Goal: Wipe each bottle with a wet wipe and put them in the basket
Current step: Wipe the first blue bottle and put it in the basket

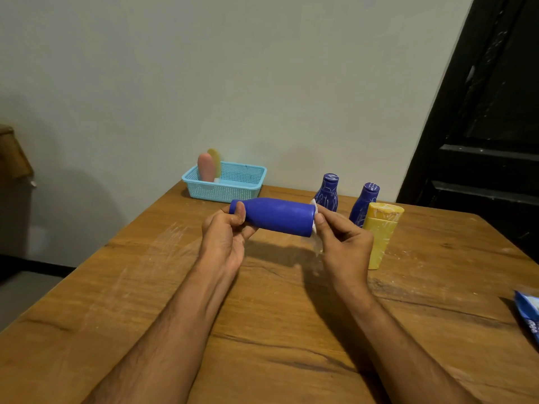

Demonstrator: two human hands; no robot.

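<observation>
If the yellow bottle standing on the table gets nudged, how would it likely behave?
The yellow bottle looks tall and narrow, standing on its cap end, so it probably tips readily. Its flattish sides suggest sliding rather than rolling. White streaks may make it slippery.

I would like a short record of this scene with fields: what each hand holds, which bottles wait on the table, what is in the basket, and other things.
left hand: left hand grips the cap end of the blue bottle, held sideways above the table
right hand: right hand presses a white wipe on the bottle's base
waiting bottles: two smeared blue bottles and a yellow bottle, standing at the right
basket: light blue basket holds a pink bottle and a yellow-green one
other: wipe packet at the right edge
</observation>
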